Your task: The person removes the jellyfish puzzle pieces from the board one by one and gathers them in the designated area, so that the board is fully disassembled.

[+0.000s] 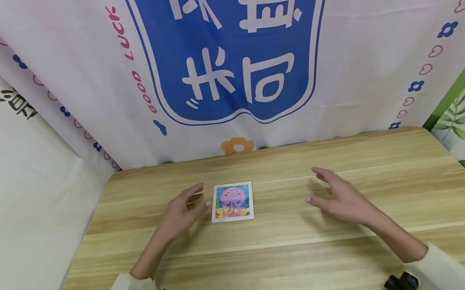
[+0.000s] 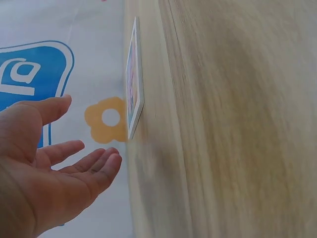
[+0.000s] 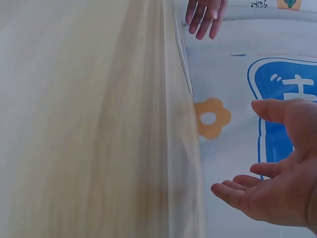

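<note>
both hands [image 1: 181, 212] [image 1: 340, 197] hover open beside jellyfish card [image 1: 232, 202]

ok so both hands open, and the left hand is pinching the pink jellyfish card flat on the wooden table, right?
Not pinching. The left hand is open beside the pink jellyfish picture card with no grip on it; whether the fingertips brush its edge is unclear. The head view shows this. The right hand is open too, and the card lies flat on the light wooden table.

L hand [image 2: 44, 168] open, fingers relaxed, just beside card [image 2: 134, 79] on table [image 2: 228, 124].
</note>
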Demonstrator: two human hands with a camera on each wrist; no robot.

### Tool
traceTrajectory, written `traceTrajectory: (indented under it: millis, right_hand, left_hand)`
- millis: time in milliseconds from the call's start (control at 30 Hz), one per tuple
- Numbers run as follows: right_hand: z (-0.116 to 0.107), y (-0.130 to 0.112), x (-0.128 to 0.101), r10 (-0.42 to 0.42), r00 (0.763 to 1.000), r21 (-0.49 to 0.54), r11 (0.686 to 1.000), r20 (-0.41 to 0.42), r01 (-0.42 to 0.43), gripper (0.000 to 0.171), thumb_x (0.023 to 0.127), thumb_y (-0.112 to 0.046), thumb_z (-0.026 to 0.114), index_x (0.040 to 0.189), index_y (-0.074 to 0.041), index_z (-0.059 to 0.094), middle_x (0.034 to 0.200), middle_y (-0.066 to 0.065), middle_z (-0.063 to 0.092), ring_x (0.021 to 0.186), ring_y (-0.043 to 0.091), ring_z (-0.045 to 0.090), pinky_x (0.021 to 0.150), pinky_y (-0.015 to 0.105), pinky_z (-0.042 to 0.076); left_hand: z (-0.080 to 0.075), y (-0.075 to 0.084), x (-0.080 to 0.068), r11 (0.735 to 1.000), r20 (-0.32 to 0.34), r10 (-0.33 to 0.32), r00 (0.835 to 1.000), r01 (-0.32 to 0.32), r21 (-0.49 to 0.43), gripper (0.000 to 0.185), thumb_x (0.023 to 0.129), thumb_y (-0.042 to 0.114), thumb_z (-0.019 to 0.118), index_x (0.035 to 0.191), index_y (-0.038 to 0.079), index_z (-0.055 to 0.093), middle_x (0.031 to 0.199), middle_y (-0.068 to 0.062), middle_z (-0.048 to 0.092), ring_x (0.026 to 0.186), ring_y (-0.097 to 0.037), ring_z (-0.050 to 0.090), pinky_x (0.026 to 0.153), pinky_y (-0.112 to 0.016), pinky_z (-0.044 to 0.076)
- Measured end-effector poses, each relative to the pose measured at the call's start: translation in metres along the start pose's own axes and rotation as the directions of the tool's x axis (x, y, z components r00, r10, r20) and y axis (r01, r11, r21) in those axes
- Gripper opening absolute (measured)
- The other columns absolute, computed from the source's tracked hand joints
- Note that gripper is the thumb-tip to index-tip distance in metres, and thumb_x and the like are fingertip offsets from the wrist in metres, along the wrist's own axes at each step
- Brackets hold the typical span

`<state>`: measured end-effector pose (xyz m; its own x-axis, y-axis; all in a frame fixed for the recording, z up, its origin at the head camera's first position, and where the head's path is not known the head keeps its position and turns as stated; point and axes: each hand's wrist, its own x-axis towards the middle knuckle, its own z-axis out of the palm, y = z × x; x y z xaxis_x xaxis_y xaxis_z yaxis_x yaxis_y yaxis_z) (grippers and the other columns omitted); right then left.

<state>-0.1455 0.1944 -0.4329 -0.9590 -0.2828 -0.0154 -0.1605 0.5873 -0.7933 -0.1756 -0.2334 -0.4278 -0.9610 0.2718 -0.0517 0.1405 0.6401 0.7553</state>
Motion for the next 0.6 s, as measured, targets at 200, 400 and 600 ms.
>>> traceTrajectory:
  millis: [200, 400, 600]
  right_hand:
    - [0.012, -0.007, 0.011, -0.016, 1.0, 0.097, 0.995, -0.004, 0.016, 0.081, 0.104, -0.025, 0.073, 0.165, 0.005, 0.029, 0.172, 0.027, 0.032, 0.157, 0.051, 0.035, 0.122, 0.063, 0.042]
    - [0.025, -0.015, 0.021, 0.001, 1.0, 0.2, 0.98, 0.006, -0.002, 0.071, 0.104, -0.017, 0.072, 0.162, 0.005, 0.036, 0.168, 0.028, 0.039, 0.154, 0.05, 0.042, 0.122, 0.06, 0.044]
    - [0.04, -0.021, 0.029, 0.028, 0.998, 0.258, 0.965, 0.054, -0.041, 0.069, 0.104, -0.016, 0.071, 0.161, 0.004, 0.038, 0.163, 0.028, 0.046, 0.15, 0.048, 0.049, 0.122, 0.056, 0.046]
  left_hand:
    - [-0.001, 0.0, 0.002, 0.992, 0.047, -0.055, 0.997, 0.06, -0.111, 0.066, 0.109, 0.03, 0.066, 0.164, 0.005, 0.041, 0.165, -0.023, 0.048, 0.15, -0.044, 0.051, 0.12, -0.058, 0.048]
    - [0.003, -0.002, 0.005, 0.988, 0.054, -0.066, 0.996, 0.073, -0.139, 0.064, 0.108, 0.028, 0.067, 0.162, 0.003, 0.044, 0.162, -0.024, 0.051, 0.146, -0.043, 0.054, 0.119, -0.057, 0.049]
    - [0.009, -0.008, 0.006, 0.992, 0.024, -0.062, 0.998, 0.064, -0.113, 0.06, 0.106, 0.02, 0.069, 0.158, -0.002, 0.049, 0.15, -0.027, 0.06, 0.132, -0.04, 0.064, 0.113, -0.052, 0.055]
